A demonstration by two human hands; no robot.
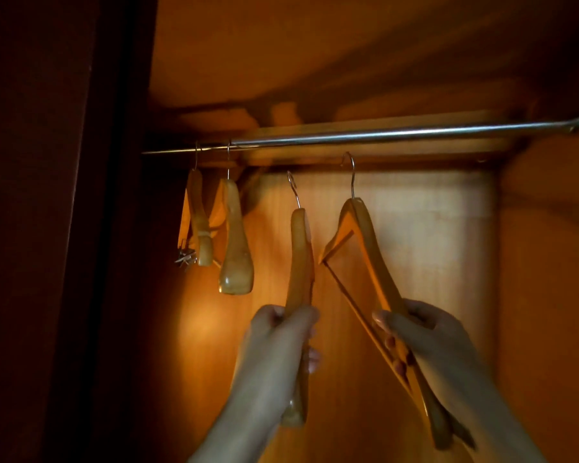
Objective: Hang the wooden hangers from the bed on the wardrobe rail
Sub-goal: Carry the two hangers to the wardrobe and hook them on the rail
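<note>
Hanging step: left hand [283,332] and right hand [418,332] each grip a hanger below rail [381,133]; next, lift hooks over.

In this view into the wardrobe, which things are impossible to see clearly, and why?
- Head view: the rail's left end is lost in shadow near the dark door.
- The lower end of the hanger in the right hand is blurred by motion.
- The metal clips under the leftmost hung hanger are too small and dim.
- The bed is out of frame.
</note>
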